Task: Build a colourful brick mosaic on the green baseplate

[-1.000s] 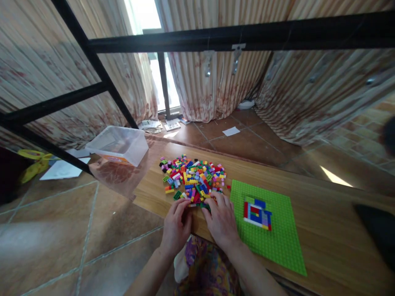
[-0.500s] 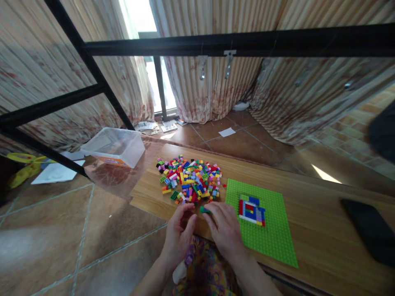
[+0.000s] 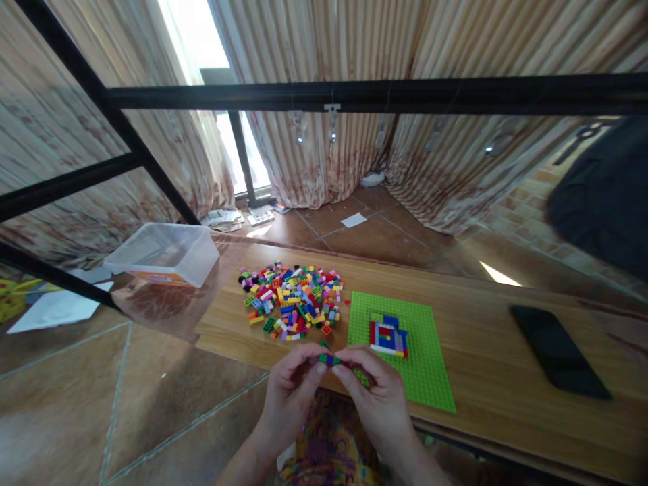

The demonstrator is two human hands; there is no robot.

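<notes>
My left hand (image 3: 291, 395) and my right hand (image 3: 377, 395) meet over the near edge of the wooden table (image 3: 480, 351). Both pinch a small green brick piece (image 3: 328, 360) between their fingertips. Just beyond them lies a pile of coloured bricks (image 3: 291, 300). To its right is a green baseplate (image 3: 420, 358) with a small flat build (image 3: 388, 335) of red, blue, yellow and lilac bricks on it.
A clear plastic box (image 3: 165, 253) stands at the table's far left corner. A black phone (image 3: 557, 351) lies on the right. A black metal frame bar (image 3: 354, 94) crosses above. Curtains hang behind, and papers lie on the tiled floor.
Both hands have pulled back from the edge of the brick pile toward me and lifted, now pinching the green piece together. The camera view has shifted right and tilted up.
</notes>
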